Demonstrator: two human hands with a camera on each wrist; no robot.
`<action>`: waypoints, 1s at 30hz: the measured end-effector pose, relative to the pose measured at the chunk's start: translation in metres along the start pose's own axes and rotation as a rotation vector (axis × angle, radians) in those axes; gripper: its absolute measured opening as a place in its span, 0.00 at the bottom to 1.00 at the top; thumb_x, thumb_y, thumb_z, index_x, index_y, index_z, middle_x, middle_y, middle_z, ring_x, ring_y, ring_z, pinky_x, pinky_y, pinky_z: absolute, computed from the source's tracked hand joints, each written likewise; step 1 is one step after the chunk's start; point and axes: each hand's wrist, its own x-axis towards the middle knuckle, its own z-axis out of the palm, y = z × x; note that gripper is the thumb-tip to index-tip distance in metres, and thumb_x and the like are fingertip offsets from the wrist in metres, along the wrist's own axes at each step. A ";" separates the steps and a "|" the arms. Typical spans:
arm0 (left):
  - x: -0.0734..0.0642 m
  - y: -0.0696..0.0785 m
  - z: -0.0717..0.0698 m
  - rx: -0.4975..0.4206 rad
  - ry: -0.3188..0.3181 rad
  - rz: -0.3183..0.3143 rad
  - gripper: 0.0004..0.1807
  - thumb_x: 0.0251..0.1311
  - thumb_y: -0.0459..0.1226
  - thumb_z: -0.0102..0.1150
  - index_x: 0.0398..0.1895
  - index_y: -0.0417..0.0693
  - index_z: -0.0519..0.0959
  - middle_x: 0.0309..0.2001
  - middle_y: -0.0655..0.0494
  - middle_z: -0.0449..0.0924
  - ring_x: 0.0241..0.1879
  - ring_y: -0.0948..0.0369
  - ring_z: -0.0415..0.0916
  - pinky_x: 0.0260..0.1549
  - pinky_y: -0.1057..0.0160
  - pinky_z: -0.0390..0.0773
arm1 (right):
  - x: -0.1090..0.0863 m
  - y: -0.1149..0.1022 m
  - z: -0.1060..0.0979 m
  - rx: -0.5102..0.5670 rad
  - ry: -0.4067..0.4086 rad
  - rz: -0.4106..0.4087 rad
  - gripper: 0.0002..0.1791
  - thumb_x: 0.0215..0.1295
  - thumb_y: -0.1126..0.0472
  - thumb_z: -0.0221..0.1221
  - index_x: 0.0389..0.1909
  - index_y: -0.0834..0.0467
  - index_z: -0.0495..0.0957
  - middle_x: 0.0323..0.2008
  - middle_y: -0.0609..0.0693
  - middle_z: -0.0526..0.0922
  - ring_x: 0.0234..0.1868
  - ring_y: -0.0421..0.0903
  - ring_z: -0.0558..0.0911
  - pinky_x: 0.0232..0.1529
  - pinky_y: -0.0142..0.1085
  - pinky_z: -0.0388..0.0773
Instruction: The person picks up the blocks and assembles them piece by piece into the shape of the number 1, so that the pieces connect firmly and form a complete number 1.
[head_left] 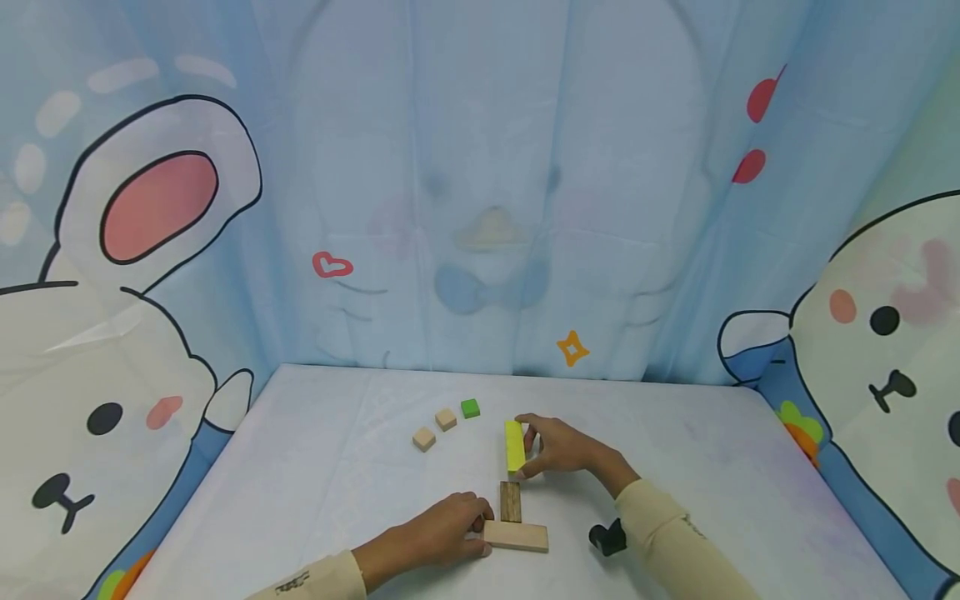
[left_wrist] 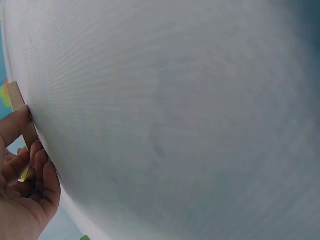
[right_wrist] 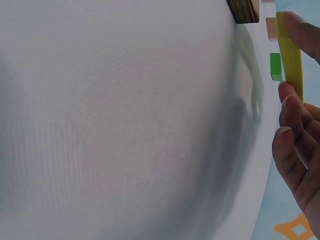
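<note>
Showing a yellow block, probably light and stiff (best taken by its ends), pinched thus in the right hand above the table, and a pale plank gripped in the left hand.

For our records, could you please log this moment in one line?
left hand: holds pale plank | right hand: holds yellow block

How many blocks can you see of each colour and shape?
Long yellow block: 1
Dark brown block: 1
Long pale wood block: 1
Small pale wood blocks: 2
Small green block: 1
Total: 6
</note>
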 end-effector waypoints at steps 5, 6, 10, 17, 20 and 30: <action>0.001 -0.001 0.001 -0.002 -0.006 -0.010 0.17 0.62 0.43 0.69 0.51 0.50 0.79 0.33 0.69 0.71 0.32 0.74 0.67 0.36 0.73 0.73 | 0.000 -0.002 0.001 0.011 -0.006 -0.005 0.53 0.47 0.50 0.78 0.72 0.63 0.63 0.38 0.45 0.77 0.32 0.42 0.73 0.32 0.34 0.70; 0.001 -0.001 0.001 -0.003 -0.007 -0.011 0.17 0.62 0.43 0.69 0.51 0.50 0.79 0.33 0.69 0.71 0.32 0.74 0.67 0.36 0.73 0.73 | 0.000 -0.002 0.002 0.010 -0.006 -0.005 0.53 0.47 0.50 0.78 0.72 0.63 0.63 0.38 0.45 0.77 0.32 0.42 0.73 0.31 0.34 0.69; 0.000 -0.001 0.001 0.004 -0.005 -0.010 0.17 0.62 0.43 0.69 0.51 0.50 0.79 0.33 0.69 0.71 0.32 0.74 0.66 0.36 0.73 0.72 | 0.000 -0.002 0.003 -0.001 -0.008 -0.008 0.53 0.47 0.50 0.78 0.71 0.63 0.63 0.39 0.45 0.77 0.32 0.42 0.72 0.31 0.34 0.69; -0.001 0.000 -0.002 0.003 -0.003 0.000 0.17 0.62 0.43 0.69 0.51 0.50 0.79 0.33 0.68 0.72 0.32 0.74 0.66 0.35 0.73 0.72 | 0.002 -0.003 0.006 0.004 -0.006 -0.002 0.53 0.46 0.51 0.78 0.71 0.64 0.63 0.38 0.46 0.77 0.34 0.43 0.72 0.32 0.35 0.68; -0.001 0.000 -0.001 0.003 -0.001 0.004 0.17 0.61 0.43 0.69 0.51 0.50 0.79 0.32 0.68 0.72 0.32 0.74 0.66 0.35 0.73 0.72 | 0.003 -0.004 0.007 0.004 -0.010 0.008 0.53 0.46 0.51 0.78 0.71 0.64 0.63 0.38 0.45 0.77 0.35 0.43 0.72 0.34 0.36 0.68; 0.002 -0.002 0.001 0.005 -0.002 -0.007 0.17 0.61 0.43 0.69 0.51 0.50 0.79 0.32 0.69 0.71 0.32 0.74 0.66 0.35 0.73 0.72 | 0.004 -0.007 0.011 -0.002 -0.024 0.049 0.53 0.46 0.51 0.79 0.71 0.62 0.64 0.37 0.45 0.77 0.36 0.43 0.73 0.37 0.37 0.70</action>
